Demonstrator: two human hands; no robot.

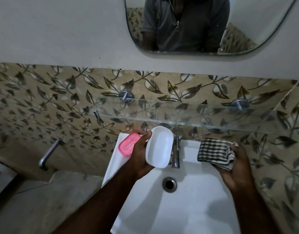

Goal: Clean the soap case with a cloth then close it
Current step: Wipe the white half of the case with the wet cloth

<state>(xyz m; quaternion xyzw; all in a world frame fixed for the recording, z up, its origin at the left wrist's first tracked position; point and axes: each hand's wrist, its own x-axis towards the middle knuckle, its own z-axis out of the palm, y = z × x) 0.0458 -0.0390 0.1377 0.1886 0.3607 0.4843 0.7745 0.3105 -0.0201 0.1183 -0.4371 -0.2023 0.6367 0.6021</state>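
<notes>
Head view: left hand (142, 154) grips the white half (159, 146) of the soap case over the back left of the sink (196, 208), thumb hooked on its upper left rim, fingertips showing past its right edge. The half is tilted up with its hollow side toward the camera, and the hollow looks bare. Just left of that hand, partly hidden by it, the pink half (129, 144) lies on the sink's left ledge, slotted face up. The case is thus in two pieces, not closed.

Right hand (236, 168) is over the sink's right edge, fingers curled round a bunched checked cloth (216, 153), which does not touch the case. The hands are well apart, with the tap (175, 152) between them. The drain (169, 184) sits below the tap.

A glass shelf (179, 115) runs along the leaf-patterned tiles (44, 92) above the sink. Higher up, a mirror (196, 22) shows a person's grey shirt. A second tap (49, 154) juts from the wall at far left
</notes>
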